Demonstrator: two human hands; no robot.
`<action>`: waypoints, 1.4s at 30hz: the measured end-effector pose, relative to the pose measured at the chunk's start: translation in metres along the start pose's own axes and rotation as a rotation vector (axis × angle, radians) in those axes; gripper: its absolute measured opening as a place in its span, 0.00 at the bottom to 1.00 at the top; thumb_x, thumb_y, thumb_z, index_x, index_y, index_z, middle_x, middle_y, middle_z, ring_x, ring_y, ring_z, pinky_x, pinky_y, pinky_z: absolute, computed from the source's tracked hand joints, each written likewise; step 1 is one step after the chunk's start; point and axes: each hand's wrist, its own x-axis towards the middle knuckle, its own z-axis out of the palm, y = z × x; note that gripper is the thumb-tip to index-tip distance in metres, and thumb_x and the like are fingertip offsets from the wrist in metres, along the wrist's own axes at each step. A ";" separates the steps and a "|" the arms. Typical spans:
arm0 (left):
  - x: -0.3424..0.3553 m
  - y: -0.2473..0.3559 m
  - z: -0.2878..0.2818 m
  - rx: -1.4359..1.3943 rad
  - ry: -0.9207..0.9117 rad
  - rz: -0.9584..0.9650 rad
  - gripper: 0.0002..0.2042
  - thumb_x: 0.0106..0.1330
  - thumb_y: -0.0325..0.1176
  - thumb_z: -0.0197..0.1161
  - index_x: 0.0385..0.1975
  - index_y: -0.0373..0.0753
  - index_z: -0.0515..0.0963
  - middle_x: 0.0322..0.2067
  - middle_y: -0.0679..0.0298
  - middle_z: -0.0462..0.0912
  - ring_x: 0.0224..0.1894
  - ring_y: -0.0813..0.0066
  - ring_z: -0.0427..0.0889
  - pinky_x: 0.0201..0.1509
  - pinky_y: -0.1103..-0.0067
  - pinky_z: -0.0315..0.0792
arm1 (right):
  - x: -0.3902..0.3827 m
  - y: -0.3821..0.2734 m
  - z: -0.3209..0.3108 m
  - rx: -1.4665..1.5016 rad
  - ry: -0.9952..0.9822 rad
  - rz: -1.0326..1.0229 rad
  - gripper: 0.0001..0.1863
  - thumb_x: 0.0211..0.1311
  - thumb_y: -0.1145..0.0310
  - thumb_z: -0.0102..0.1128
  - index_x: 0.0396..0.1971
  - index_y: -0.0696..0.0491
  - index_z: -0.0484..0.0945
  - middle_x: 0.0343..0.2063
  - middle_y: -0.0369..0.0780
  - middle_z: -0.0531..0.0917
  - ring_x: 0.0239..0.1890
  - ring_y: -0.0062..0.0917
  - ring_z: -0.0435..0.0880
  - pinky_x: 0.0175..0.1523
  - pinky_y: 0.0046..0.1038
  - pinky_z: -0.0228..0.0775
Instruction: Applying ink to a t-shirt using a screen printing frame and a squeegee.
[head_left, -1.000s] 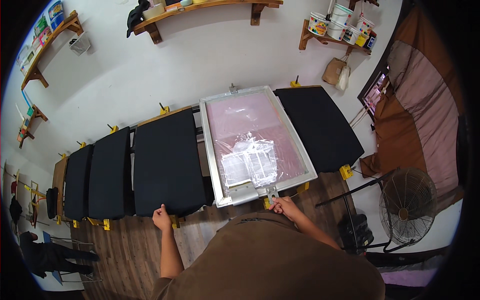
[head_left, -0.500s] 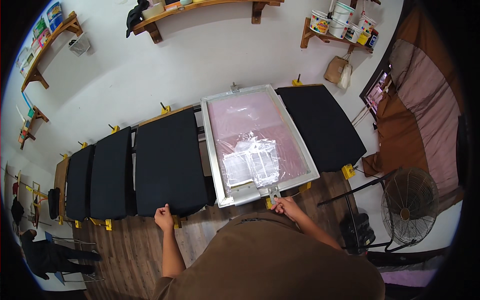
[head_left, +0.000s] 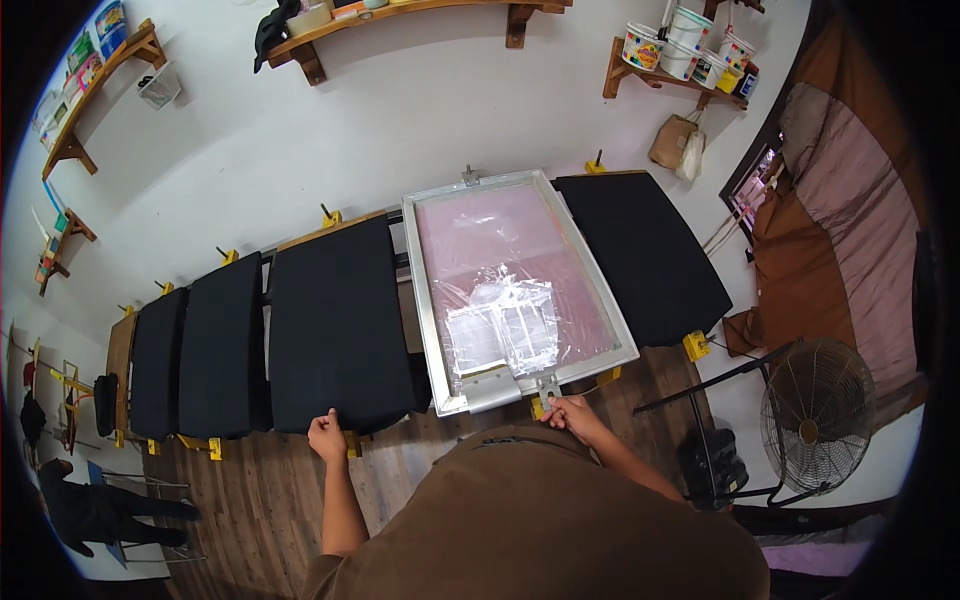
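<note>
A metal-framed screen [head_left: 520, 230] with pink mesh and shiny crinkled film lies over one station of the long printing rack. My right hand [head_left: 566, 418] pinches the metal bracket [head_left: 546, 388] at its near edge. My left hand [head_left: 326, 436] is closed on the near edge of the black cloth [head_left: 335, 320] covering the board left of the screen. Other black-covered boards [head_left: 220, 340] stand further left, and one [head_left: 640, 260] is right of the screen. Yellow clamps [head_left: 697, 346] sit at their ends.
A standing fan [head_left: 815, 420] is at right, beside brown fabric [head_left: 840, 220]. Wall shelves [head_left: 415, 10] hold containers and white buckets [head_left: 680, 55]. A co-worker in dark clothes [head_left: 105, 510] is at lower left near a folding stand [head_left: 150, 555]. Wooden floor [head_left: 240, 500] lies below.
The view has shifted very slightly since a second ago; both hands keep their places. The co-worker at lower left has moved a little.
</note>
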 end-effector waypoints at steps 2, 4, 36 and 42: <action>0.000 0.001 0.000 -0.003 -0.001 -0.009 0.16 0.64 0.39 0.72 0.22 0.33 0.78 0.15 0.68 0.74 0.20 0.80 0.69 0.30 0.76 0.68 | 0.000 0.001 -0.001 0.008 0.000 -0.006 0.24 0.73 0.59 0.56 0.29 0.68 0.84 0.22 0.43 0.85 0.19 0.17 0.73 0.33 0.22 0.71; 0.001 -0.001 0.000 -0.016 -0.003 0.010 0.16 0.64 0.38 0.72 0.22 0.32 0.77 0.15 0.68 0.74 0.20 0.81 0.68 0.29 0.77 0.68 | 0.001 0.000 0.000 0.015 -0.004 -0.014 0.24 0.73 0.60 0.56 0.30 0.68 0.84 0.23 0.43 0.85 0.19 0.17 0.73 0.33 0.23 0.71; -0.006 0.018 -0.008 0.097 -0.076 0.088 0.15 0.64 0.37 0.72 0.22 0.32 0.78 0.15 0.63 0.77 0.19 0.78 0.72 0.29 0.76 0.70 | -0.002 0.003 0.004 -0.017 0.038 -0.053 0.25 0.73 0.58 0.57 0.28 0.67 0.84 0.20 0.42 0.83 0.19 0.18 0.74 0.33 0.23 0.69; -0.004 0.017 -0.006 0.163 -0.052 0.045 0.16 0.63 0.39 0.72 0.24 0.31 0.80 0.19 0.60 0.82 0.22 0.73 0.79 0.34 0.73 0.75 | 0.001 -0.001 0.000 -0.022 0.004 -0.016 0.25 0.73 0.58 0.56 0.28 0.67 0.84 0.18 0.40 0.82 0.20 0.18 0.74 0.33 0.23 0.69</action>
